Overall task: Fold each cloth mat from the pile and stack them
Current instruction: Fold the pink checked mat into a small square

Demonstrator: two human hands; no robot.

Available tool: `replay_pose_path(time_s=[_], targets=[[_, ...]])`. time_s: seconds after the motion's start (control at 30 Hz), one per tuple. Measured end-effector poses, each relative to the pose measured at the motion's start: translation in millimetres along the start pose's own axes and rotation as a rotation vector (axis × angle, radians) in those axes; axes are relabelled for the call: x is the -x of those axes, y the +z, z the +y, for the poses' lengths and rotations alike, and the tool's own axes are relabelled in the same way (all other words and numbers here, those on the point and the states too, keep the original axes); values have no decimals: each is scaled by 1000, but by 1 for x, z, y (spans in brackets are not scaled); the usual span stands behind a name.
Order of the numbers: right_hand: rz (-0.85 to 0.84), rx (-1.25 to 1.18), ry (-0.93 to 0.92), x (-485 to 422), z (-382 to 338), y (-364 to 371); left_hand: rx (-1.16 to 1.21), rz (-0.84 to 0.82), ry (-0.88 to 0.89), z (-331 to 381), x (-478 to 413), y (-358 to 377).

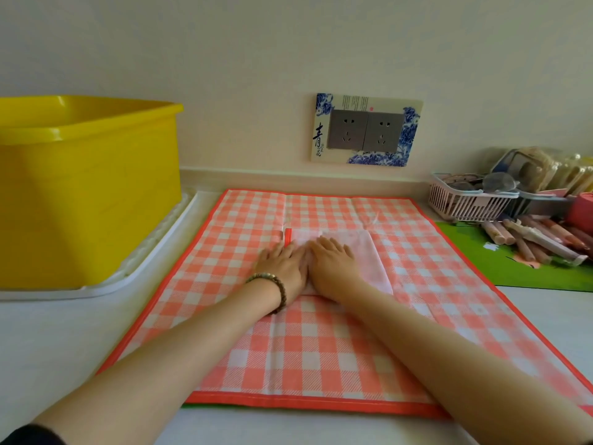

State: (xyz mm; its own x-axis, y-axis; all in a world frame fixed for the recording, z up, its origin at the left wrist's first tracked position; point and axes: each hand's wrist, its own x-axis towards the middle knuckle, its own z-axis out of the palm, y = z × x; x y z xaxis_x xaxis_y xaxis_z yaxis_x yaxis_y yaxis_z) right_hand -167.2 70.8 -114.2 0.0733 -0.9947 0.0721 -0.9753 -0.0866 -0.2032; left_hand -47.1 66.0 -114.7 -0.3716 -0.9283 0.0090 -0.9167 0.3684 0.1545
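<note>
Here, in the head view, we had the folded mat (pixel 369 255), pale side up, lying near the middle of the spread checked mat (pixel 321 348), directly under our palms. Its orange-bound edge (pixel 287 236) ran away from us toward the checked mat's far border. Our left hand (pixel 282 268) lay flat, fingers straight, at that bound edge. Our right hand (pixel 333 268) pressed flat beside it, touching it, nearer the fold's centre. Neither gripped anything. We judged that the next fold would start from the uncovered right part.
</note>
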Motion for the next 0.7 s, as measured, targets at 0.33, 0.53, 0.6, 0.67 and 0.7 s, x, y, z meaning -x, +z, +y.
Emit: replay_pose_path(time_s=[0.33,0.53,0.6,0.67,0.7], targets=[[-81,56,90,18,65,-12,-64,-85,10,-3,-1,-13],[-87,49,97,19,65,-13,37,-28,40,0,-29,-21],[-99,60,97,19,66,-14,46,-26,15,-4,-40,-15],[-112,68,94,20,65,-15,40,-38,-44,-8,-45,-9],[-117,71,93,20,65,-15,41,-45,-58,-8,-46,-7]])
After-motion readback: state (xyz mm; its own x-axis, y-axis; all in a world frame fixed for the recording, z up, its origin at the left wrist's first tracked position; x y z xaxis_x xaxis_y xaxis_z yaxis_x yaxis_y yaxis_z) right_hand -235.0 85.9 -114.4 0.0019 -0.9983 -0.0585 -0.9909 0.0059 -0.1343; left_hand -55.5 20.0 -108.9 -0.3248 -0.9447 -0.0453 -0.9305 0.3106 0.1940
